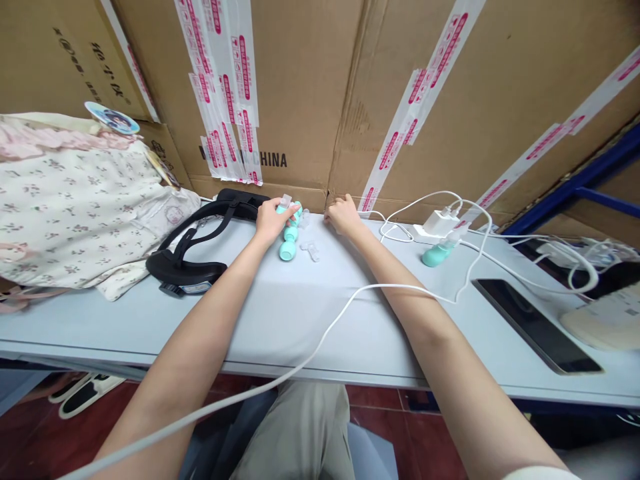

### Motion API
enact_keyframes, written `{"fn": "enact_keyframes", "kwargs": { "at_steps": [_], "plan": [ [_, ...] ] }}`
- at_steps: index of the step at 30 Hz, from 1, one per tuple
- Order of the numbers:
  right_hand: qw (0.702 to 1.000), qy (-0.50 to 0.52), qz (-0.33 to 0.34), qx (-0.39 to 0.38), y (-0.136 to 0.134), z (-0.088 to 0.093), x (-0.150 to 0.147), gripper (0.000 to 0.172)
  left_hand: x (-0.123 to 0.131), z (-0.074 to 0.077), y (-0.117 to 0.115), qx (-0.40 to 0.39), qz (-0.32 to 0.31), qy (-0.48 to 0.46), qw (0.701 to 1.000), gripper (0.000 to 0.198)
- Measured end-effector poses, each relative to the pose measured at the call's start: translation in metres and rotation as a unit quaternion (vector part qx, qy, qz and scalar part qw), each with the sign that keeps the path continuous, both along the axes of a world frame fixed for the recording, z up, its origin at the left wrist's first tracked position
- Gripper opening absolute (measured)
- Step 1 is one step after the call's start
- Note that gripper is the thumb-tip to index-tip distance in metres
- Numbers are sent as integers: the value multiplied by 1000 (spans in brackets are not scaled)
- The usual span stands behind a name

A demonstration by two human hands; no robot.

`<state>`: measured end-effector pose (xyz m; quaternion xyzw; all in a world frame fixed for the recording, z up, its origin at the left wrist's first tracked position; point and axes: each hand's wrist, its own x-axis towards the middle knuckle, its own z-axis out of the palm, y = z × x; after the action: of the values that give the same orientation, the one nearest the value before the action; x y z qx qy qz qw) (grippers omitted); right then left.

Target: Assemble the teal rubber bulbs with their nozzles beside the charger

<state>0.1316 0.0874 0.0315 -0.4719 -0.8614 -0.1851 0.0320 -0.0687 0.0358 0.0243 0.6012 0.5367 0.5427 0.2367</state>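
Note:
Near the back of the table, my left hand [271,220] is closed around a small teal bottle with a clear top [284,203]. Just beside its fingers stand several rounded teal bottles [288,251] in a row, close together. Clear plastic caps [311,251] lie to the right of that row. My right hand [344,215] is at the table's back edge, close to the cardboard, with its fingers curled in. Whatever those fingers hold, if anything, is hidden. Farther right, another teal bottle with a clear top [438,253] leans by the white charger.
A black head strap [185,267] and a flowered cloth bag [75,207] lie on the left. The white charger [440,223], a phone [537,325] and looping cables are at right. One white cable [320,347] crosses in front of my arms. Taped cardboard [300,87] walls off the back.

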Motion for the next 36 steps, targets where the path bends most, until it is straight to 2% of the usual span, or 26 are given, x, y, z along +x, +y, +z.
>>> {"fn": "enact_keyframes", "kwargs": {
  "at_steps": [6, 15, 21, 27, 32, 36],
  "plan": [
    [1000, 22, -6, -3, 1, 2, 3, 23, 0, -1, 0, 3, -1, 4, 1000, 25],
    [989, 139, -46, -17, 0, 16, 10, 21, -1, -3, 2, 2, 3, 9, 1000, 27],
    [991, 134, 0, -25, 0, 11, 10, 20, -1, -7, 5, -1, -1, 12, 1000, 30],
    [989, 137, -20, -56, 0, 12, 9, 13, -1, -6, 5, -1, 1, 19, 1000, 31],
    [989, 119, -14, -91, -5, 18, 13, 18, -2, -5, 3, 0, -4, 21, 1000, 31],
    [991, 98, -20, -86, -6, 20, 16, 21, -2, -5, 2, 2, -7, 23, 1000, 31]
  ]
}}
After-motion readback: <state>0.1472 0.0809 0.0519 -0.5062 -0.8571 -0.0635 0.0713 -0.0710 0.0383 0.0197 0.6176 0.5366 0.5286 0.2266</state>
